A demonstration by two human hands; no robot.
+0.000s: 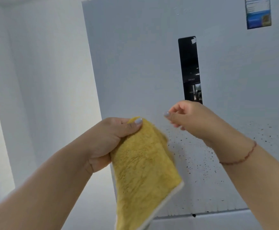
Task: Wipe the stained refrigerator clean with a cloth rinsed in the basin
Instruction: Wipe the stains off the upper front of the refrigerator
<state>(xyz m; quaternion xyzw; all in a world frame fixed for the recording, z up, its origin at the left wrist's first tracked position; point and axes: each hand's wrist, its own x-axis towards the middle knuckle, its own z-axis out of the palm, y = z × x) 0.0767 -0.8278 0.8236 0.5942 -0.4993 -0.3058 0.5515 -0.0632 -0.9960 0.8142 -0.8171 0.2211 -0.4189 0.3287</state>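
The white refrigerator door [143,63] fills the view in front of me. Dark specks of stain [197,160] are scattered over its lower part, to the right of the cloth. My left hand [109,138] grips the top corner of a fluffy yellow cloth [143,171] with a white edge, which hangs down folded in front of the door. My right hand [190,118] is raised a little to the right of the cloth, fingers loosely curled, holding nothing and not touching the cloth.
A black vertical display panel [190,70] sits in the door above my right hand. A blue label sticker [258,14] is at the door's top right. A white wall [35,80] runs to the left. The door's lower seam [202,213] shows below.
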